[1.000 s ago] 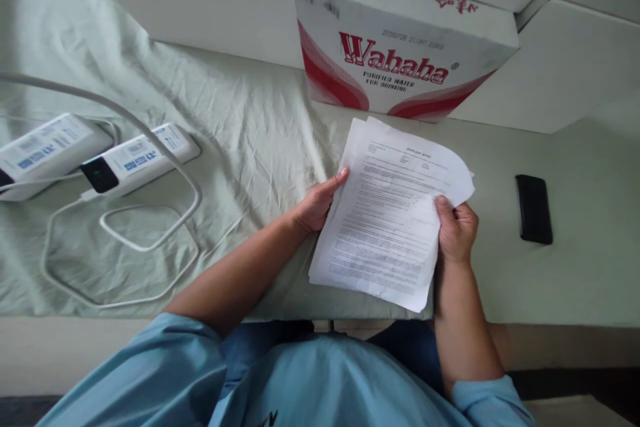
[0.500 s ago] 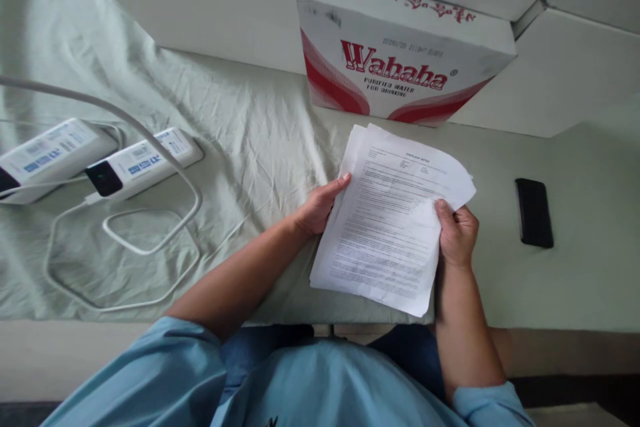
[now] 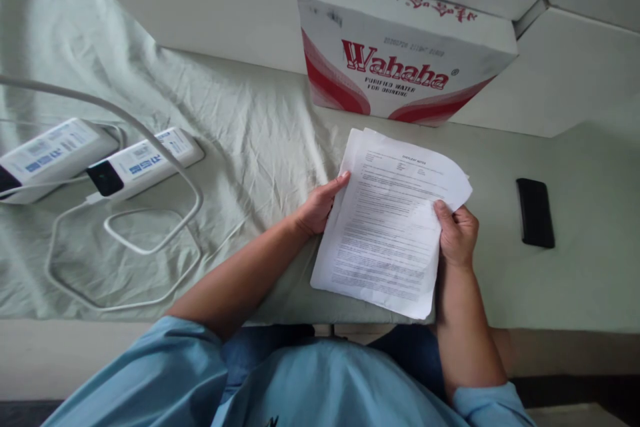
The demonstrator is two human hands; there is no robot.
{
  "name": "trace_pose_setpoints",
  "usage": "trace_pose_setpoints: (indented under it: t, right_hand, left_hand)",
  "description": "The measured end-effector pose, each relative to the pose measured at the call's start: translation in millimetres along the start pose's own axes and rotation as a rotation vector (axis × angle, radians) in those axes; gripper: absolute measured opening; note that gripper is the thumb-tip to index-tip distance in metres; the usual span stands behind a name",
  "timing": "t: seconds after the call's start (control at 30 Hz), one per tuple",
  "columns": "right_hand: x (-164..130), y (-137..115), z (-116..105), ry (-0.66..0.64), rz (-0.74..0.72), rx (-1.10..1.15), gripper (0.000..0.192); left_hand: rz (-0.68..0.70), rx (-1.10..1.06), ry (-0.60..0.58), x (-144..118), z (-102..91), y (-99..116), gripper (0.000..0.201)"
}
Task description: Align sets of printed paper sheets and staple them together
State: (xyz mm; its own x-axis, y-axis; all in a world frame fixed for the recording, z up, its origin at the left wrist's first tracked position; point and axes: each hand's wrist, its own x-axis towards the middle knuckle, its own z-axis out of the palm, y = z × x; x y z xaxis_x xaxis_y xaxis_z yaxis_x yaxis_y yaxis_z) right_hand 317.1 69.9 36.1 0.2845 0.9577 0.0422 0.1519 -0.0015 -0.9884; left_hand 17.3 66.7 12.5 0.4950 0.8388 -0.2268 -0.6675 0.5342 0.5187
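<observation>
Printed sheets of paper [image 3: 385, 227], several in a loose stack with uneven edges, are held up in front of me over the near edge of the table. My left hand [image 3: 321, 205] grips the left edge, thumb on top and the fingers hidden underneath. On the right edge my right hand [image 3: 457, 230] pinches the stack, its thumb pressed on the printed face and its fingers curled behind. The top right corner of the sheets bends away. Small lines of text fill the top page, too fine to read.
A white and red Wahaha water carton [image 3: 400, 60] stands at the back against white panels. To the right lies a black phone [image 3: 535, 213]. Two white power banks [image 3: 145, 160] with looped white cables [image 3: 193, 200] rest at left on the wrinkled green cloth [image 3: 240, 120].
The top of the paper stack has tipped slightly down and its upper edge sits a little lower. Both hands keep their hold in nearly the same place.
</observation>
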Motion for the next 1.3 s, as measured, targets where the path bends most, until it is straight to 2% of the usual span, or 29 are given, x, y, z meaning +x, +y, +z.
trace_pose_setpoints:
  t: [0.27, 1.0, 1.07, 1.17, 1.3]
  right_hand:
    - [1.1, -1.4, -0.8, -0.005, -0.008, -0.008, 0.043]
    - [0.5, 0.4, 2.7, -0.009, -0.001, -0.045, 0.048]
    - [1.8, 1.0, 3.3, 0.028, -0.052, -0.067, 0.049]
    - [4.0, 0.9, 3.0, 0.15, -0.147, -0.133, 0.054]
    - [2.8, -1.5, 2.4, 0.235, -0.191, -0.182, 0.054]
  left_hand:
    - [-0.017, 0.011, 0.105, -3.2, 10.1, 3.9, 0.055]
    - [-0.007, 0.087, 0.162, -3.0, 15.0, 4.6, 0.061]
    - [-0.003, 0.089, 0.158, -2.7, 14.2, 4.8, 0.062]
    - [0.0, 0.087, 0.124, -1.4, 11.5, 3.5, 0.066]
    - [0.018, 0.102, 0.144, 0.4, 9.6, -0.9, 0.072]
